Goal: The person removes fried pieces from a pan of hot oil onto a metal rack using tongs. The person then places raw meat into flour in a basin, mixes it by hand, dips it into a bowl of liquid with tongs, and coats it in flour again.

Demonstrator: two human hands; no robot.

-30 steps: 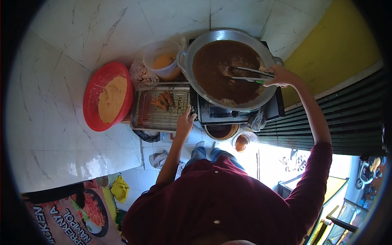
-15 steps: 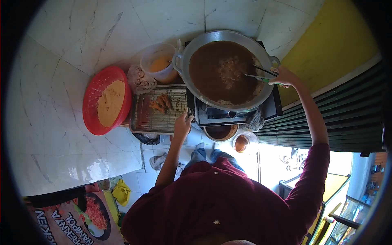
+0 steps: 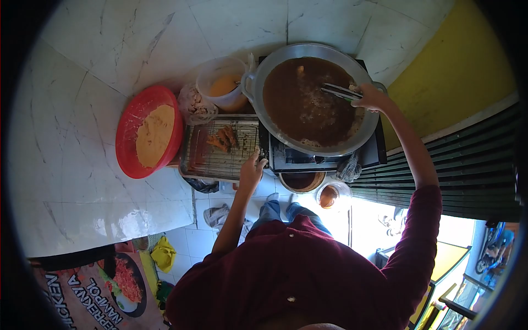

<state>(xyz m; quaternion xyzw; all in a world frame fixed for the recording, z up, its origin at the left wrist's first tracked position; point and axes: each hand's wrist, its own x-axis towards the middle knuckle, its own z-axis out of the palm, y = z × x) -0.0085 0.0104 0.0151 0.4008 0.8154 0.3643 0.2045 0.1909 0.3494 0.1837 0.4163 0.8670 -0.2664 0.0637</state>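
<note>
My right hand (image 3: 372, 99) grips metal tongs (image 3: 342, 92) over the right part of a wide pan (image 3: 263, 113) of bubbling brown oil. The tong arms lie close together, with their tips at the oil. One fried piece (image 3: 300, 70) shows at the oil's surface near the back. My left hand (image 3: 252, 169) rests at the right edge of a wire-rack tray (image 3: 192, 159), fingers partly spread, holding nothing that I can see. Several fried pieces (image 3: 223, 138) lie on the rack.
The pan stands on a black stove (image 3: 286, 164). Left of the tray is a red basin (image 3: 122, 144) of flour. Behind it are a plastic bag of pale pieces (image 3: 197, 108) and a tub of orange liquid (image 3: 242, 100). A pot (image 3: 322, 179) sits below the stove.
The tongs have closed up and risen slightly towards the back of the pan. A fried piece now shows near the pan's back. My left hand remains by the tray's edge.
</note>
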